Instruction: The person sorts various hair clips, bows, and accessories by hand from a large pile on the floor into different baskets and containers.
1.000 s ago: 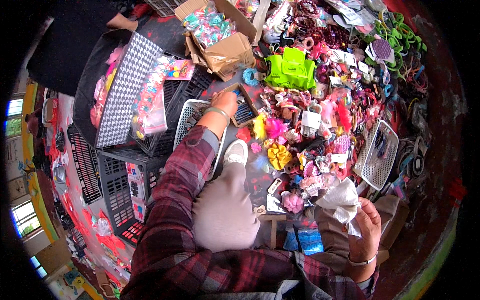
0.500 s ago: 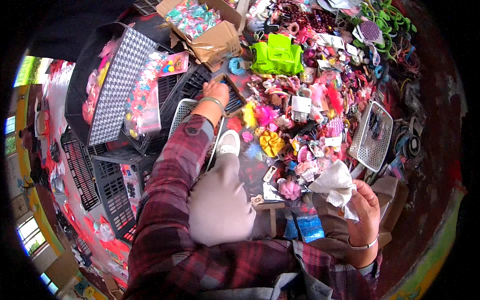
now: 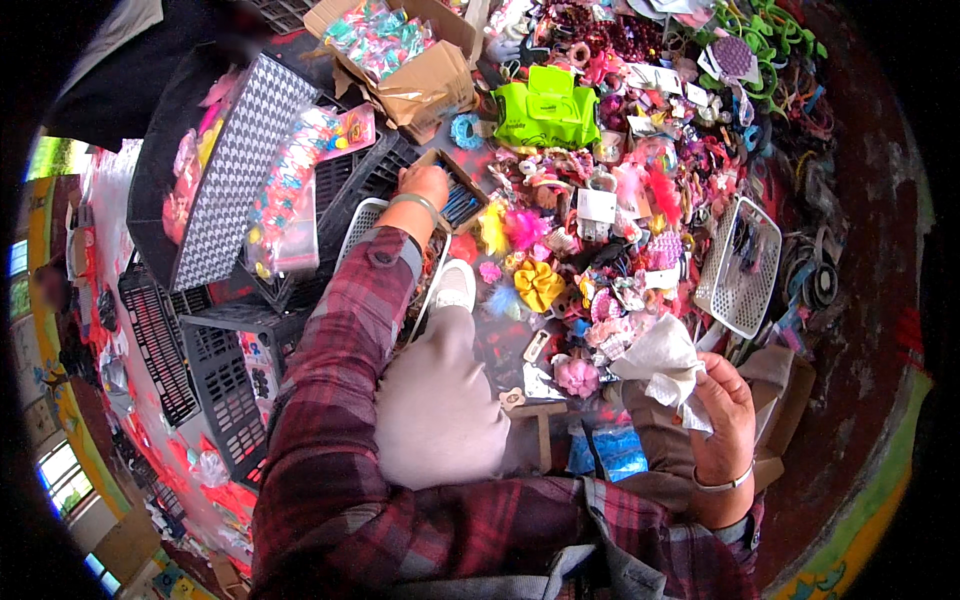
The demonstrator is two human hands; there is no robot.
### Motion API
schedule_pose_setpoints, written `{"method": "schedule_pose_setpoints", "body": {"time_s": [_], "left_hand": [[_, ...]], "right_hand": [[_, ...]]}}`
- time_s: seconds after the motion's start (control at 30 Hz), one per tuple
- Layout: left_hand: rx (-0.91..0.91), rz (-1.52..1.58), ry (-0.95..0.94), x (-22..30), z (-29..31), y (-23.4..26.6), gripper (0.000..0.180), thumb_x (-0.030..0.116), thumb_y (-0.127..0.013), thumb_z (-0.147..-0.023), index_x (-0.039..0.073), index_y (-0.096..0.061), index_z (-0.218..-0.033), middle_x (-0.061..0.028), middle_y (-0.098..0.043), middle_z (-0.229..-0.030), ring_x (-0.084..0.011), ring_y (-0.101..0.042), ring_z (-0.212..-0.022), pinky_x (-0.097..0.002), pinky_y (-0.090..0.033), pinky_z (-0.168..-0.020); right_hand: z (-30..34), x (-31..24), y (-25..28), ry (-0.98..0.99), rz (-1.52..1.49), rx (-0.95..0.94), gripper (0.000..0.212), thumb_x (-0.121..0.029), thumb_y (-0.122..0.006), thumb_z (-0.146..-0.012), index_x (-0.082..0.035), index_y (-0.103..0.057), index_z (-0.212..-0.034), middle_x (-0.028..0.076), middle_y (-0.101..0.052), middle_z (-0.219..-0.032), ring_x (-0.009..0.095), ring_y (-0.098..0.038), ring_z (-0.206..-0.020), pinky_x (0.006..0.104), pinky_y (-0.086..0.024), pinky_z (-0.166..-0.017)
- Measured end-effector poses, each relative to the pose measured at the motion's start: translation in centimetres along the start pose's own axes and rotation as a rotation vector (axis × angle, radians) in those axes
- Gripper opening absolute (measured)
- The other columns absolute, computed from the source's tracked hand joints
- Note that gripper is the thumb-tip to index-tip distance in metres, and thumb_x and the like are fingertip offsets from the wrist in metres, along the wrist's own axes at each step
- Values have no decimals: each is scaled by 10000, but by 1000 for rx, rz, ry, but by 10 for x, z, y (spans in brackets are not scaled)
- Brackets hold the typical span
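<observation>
My left hand (image 3: pixel 424 186) reaches forward to the left side of a small open cardboard box (image 3: pixel 472 182) with dark thin pieces inside. Its fingers curl downward at the box's rim, and their tips are hidden, so what they grip does not show. Close to my body on the right, my right hand (image 3: pixel 726 412) pinches a crumpled white wipe (image 3: pixel 660 358) between thumb and fingers. The wipe hangs over a pink fabric flower (image 3: pixel 576 377) and other hair ornaments. Beyond the small box lies a bright green soft pack (image 3: pixel 546 115) with a lid.
Hair accessories (image 3: pixel 600 215) form a wide heap ahead. A white perforated basket (image 3: pixel 742 268) stands at right, and another (image 3: pixel 362 222) lies under my left forearm. Black crates (image 3: pixel 222 385) and a houndstooth-patterned box (image 3: pixel 240 165) fill the left. A cardboard carton (image 3: pixel 425 88) holds wrapped pieces.
The whole view has shifted slightly. My left hand stays at the small box, and my right hand still holds the wipe in nearly the same place.
</observation>
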State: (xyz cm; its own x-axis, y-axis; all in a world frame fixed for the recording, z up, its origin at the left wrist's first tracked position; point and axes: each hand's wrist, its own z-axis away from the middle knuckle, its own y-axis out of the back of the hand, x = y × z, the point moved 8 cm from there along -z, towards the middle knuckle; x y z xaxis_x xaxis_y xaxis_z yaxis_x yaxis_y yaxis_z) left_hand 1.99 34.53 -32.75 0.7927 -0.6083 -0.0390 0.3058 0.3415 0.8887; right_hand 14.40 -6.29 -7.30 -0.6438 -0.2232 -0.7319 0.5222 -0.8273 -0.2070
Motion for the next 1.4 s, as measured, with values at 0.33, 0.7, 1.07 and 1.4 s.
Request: {"method": "schedule_pose_setpoints", "body": {"time_s": [0.33, 0.7, 1.07, 1.4], "left_hand": [[107, -54, -41, 5, 10, 0, 179, 156, -526, -727, 113, -683, -800, -121, -644, -898, -278, -594, -918, -412, -403, -770], [16, 0, -26, 8, -6, -15, 202, 131, -509, -754, 86, -678, -856, -148, -635, -937, -299, -591, -944, -399, -423, -828], [-49, 2, -12, 19, 3, -23, 240, 129, -475, -786, 86, -661, -931, -142, -610, -1031, -294, -557, -1016, -390, -395, -871], [159, 15, -295, 23, 65, 46, 354, 287, -521, -773, 88, -590, -1058, -203, -604, -915, -361, -572, -872, -445, -446, -789]], "right_hand": [[1, -6, 7, 6, 7, 47, 190, -65, -511, -845, 25, -570, -1000, 75, -628, -886, 129, -595, -762, 238, -466, -679], [3, -9, 12, 40, 14, 24, 194, -78, -531, -844, 17, -567, -1010, 69, -626, -891, 112, -591, -729, 220, -470, -619], [0, -6, 11, 38, 40, 66, 204, -53, -496, -846, 32, -561, -1020, 64, -623, -892, 120, -594, -754, 224, -461, -684], [57, -44, 48, 345, -24, 170, 360, -84, -463, -799, 28, -478, -1140, 67, -594, -936, 111, -564, -672, 208, -454, -565]]}}
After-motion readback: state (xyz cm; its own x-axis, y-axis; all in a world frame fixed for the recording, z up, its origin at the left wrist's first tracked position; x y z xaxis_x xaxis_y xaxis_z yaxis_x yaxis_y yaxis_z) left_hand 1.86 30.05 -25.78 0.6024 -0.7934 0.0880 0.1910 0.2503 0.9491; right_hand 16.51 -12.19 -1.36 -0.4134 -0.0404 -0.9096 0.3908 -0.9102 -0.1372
